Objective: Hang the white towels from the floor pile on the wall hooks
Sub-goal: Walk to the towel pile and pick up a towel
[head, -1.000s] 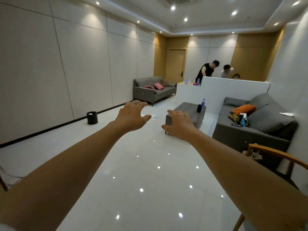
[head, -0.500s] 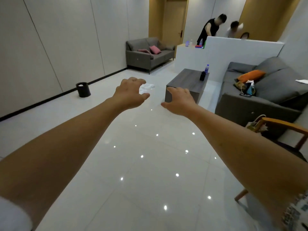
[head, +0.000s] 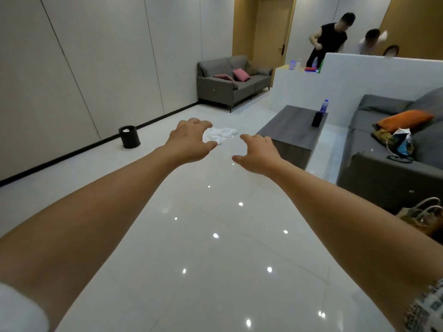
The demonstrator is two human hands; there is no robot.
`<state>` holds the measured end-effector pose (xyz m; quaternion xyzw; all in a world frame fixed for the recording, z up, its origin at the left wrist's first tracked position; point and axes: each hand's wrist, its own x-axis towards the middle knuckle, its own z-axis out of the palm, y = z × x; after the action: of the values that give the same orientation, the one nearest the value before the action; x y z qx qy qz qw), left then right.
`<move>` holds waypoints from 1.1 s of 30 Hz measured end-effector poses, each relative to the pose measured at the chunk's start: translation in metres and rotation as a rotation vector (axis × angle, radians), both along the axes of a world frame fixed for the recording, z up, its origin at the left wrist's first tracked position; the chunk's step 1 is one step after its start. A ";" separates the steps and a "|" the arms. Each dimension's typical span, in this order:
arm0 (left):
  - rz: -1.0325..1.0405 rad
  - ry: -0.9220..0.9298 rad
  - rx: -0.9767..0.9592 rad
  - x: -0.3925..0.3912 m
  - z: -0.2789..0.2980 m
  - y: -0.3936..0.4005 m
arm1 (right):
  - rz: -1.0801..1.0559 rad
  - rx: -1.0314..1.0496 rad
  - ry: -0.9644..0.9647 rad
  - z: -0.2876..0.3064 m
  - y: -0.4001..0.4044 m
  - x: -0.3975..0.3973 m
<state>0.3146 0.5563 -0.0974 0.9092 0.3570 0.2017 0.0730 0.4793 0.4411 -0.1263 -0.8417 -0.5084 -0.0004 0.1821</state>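
White towels (head: 221, 134) are in a small crumpled pile on the glossy floor (head: 215, 259), out ahead, between the black bin (head: 129, 136) by the wall and the grey tabletop (head: 293, 127). Both arms are stretched forward, palms down. Left hand (head: 190, 140) has its fingers spread and a bit curled, nothing in it; from this angle it overlaps the pile's left edge, but it looks well short of it, not touching. Right hand (head: 257, 152) is the same deal, fingers apart and loose, holding nothing, hanging over bare floor. A bottle (head: 324, 106) and a dark cup (head: 317, 119) stand on the tabletop. Grey sofa (head: 388, 173) on the right has an orange cushion (head: 405, 119). Can't see any hooks from here.
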 end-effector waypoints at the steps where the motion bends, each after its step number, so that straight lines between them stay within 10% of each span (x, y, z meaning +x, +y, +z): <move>1: 0.009 -0.008 -0.003 0.013 0.001 0.014 | 0.007 -0.004 -0.004 0.002 0.014 0.015; 33: 0.037 0.120 -0.229 0.260 -0.076 0.607 | -0.021 -0.182 0.148 -0.066 0.587 0.276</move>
<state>0.5743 1.1630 -0.1738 0.8987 0.3979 0.1060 0.1511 0.7553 1.0282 -0.1927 -0.8576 -0.4827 0.1061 0.1423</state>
